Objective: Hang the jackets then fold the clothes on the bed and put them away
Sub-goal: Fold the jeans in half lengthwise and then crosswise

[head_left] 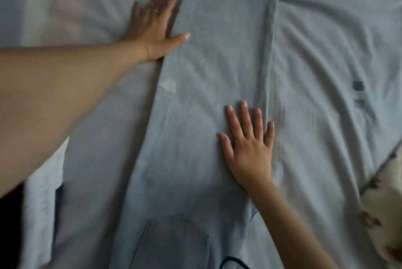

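Down the middle of the frame, pale blue trousers [206, 72] lie flat along the grey bed sheet [326, 40]. At upper left, the left hand [152, 28] rests flat with straight fingers, its thumb on the trousers' edge. At lower centre, the right hand [250, 149] presses flat on them, fingers spread.

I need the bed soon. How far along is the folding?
Done: the light blue trousers lie lengthwise on the bed sheet, apparently leg over leg. In hand: the left hand presses flat at their left edge and the right hand lies flat on them, smoothing. Left: they are at full length, not yet folded across or put away. Jackets are out of view.
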A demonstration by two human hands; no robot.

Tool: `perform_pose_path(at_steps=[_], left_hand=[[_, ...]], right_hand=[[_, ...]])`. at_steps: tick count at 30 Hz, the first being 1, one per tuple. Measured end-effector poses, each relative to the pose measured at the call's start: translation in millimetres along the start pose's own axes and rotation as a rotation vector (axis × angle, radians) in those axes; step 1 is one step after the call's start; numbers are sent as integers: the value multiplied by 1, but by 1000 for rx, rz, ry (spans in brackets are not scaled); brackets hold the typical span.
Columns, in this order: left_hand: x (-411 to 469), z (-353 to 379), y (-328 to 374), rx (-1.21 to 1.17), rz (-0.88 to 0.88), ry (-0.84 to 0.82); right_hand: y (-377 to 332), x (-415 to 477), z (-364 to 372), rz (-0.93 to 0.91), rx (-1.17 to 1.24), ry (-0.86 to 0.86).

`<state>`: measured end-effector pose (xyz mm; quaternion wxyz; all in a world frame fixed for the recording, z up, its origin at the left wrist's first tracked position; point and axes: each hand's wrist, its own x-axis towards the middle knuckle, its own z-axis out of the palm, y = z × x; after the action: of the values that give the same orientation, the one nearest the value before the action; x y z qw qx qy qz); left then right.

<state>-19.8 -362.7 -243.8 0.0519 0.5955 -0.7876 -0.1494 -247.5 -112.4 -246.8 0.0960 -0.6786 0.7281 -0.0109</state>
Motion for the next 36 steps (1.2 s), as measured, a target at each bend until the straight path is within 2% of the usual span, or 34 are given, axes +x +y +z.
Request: perform_pose_path(at_steps=[5, 9, 12, 14, 16, 18, 20, 22, 23, 24, 27, 30, 34, 36], left_hand=[[-134, -1, 29, -142, -136, -87], [-256, 13, 65, -102, -114, -101], [-368, 21, 84, -247, -305, -178], [-428, 23, 90, -334, -387, -184], [-471, 26, 93, -406, -416, -175], [-503, 27, 98, -527, -550, -191], [-521, 28, 103, -657, -699, -219], [-536, 30, 102, -712, -797, -267], [-537, 28, 103, -708, -823, -303], [-538, 27, 101, -707, -839, -317], [-538, 19, 105, -744, -818, -262], [-546, 17, 114, -853, -868, -237], [-551, 21, 114, -932, -977, -253], [-546, 9, 119, -895, -906, -183]], right_hand=[[-24, -65, -12, 162, 35, -225], [-50, -137, -16, 160, 32, -544], [-59, -210, -25, 139, -1, -751], [-65, -241, -27, 164, 13, -761], [-73, -254, -30, 206, 58, -702], [-87, -265, -34, 332, 259, -505], [-97, -275, -37, 601, 585, -243], [-99, -285, -38, 990, 910, -157], [-96, -289, -37, 1129, 991, -180], [-93, -291, -36, 1170, 998, -270], [-83, -297, -31, 1040, 933, -507], [-79, -304, -33, 986, 971, -582], [-76, -310, -33, 967, 851, -656], [-77, -307, -38, 981, 869, -688]])
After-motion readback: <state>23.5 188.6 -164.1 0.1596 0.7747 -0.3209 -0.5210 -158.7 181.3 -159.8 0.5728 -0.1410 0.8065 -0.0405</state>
